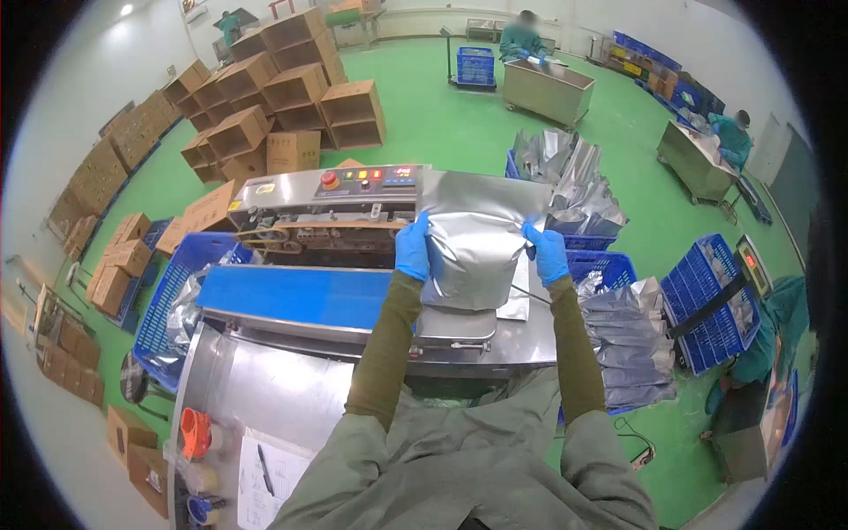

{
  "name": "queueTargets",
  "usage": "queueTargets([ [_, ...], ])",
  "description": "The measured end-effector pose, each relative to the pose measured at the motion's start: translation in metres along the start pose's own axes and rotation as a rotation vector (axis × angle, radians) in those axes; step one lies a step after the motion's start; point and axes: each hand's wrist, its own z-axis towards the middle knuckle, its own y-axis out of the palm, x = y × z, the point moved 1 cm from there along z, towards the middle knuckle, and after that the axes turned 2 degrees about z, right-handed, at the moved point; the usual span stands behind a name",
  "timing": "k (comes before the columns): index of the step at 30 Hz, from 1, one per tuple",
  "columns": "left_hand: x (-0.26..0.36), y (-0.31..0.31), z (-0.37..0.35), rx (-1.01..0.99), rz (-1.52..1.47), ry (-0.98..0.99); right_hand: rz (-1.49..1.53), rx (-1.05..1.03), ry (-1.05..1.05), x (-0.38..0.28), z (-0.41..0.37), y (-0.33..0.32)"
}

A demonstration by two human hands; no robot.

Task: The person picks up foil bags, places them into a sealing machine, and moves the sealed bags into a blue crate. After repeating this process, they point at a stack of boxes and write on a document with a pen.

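Note:
A silver foil bag (pixel 473 269) is stretched between my two hands, its flat top part upward and its lower part bulging. My left hand (pixel 412 247), in a blue glove, pinches the bag's left edge beside the band sealer (pixel 331 196). The right edge is gripped by my right hand (pixel 546 253), gloved in blue as well. Left of the bag runs the sealer's blue conveyor belt (pixel 296 296). Behind the bag's lower right corner, a flat silver-white piece (pixel 515 305) lies on the steel surface.
Crates of foil bags (pixel 574 181) and stacked foil bags (pixel 623 344) stand at my right. A blue crate (pixel 172 305) is at the left. Near me lie papers (pixel 256 495), a pen (pixel 265 468) and an orange tape dispenser (pixel 195 433). Cardboard boxes (pixel 296 97) and several co-workers are farther off.

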Motion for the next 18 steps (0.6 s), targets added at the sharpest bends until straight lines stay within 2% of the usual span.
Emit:
queueTargets([
  [3, -0.008, -0.001, 0.007, -0.034, 0.045, 0.026, 0.052, -0.019, 0.070, -0.013, -0.017, -0.001],
  [5, -0.018, -0.001, 0.011, -0.023, 0.028, -0.049, 0.144, 0.034, 0.143, -0.021, -0.029, 0.004],
  [8, -0.053, -0.013, 0.023, -0.033, 0.163, -0.014, 0.119, 0.027, 0.198, -0.009, -0.030, -0.003],
  [10, -0.066, -0.025, 0.017, -0.015, 0.162, -0.070, 0.128, 0.043, 0.283, 0.001, -0.032, -0.001],
  [12, -0.075, -0.039, 0.001, -0.052, 0.918, -0.001, 0.101, 0.015, 0.344, 0.010, -0.039, 0.005],
  [13, -0.082, -0.051, -0.009, -0.099, 0.962, 0.079, 0.076, -0.008, 0.402, 0.016, -0.043, 0.008],
  [15, -0.086, -0.066, -0.016, 0.034, 0.790, -0.241, 0.086, -0.010, 0.416, 0.023, -0.050, 0.019],
  [16, -0.084, -0.074, -0.013, 0.033, 0.791, -0.242, 0.081, -0.038, 0.416, 0.026, -0.049, 0.025],
  [18, -0.067, -0.083, -0.015, -0.096, 1.174, -0.049, 0.078, -0.068, 0.427, 0.031, -0.049, 0.038],
])
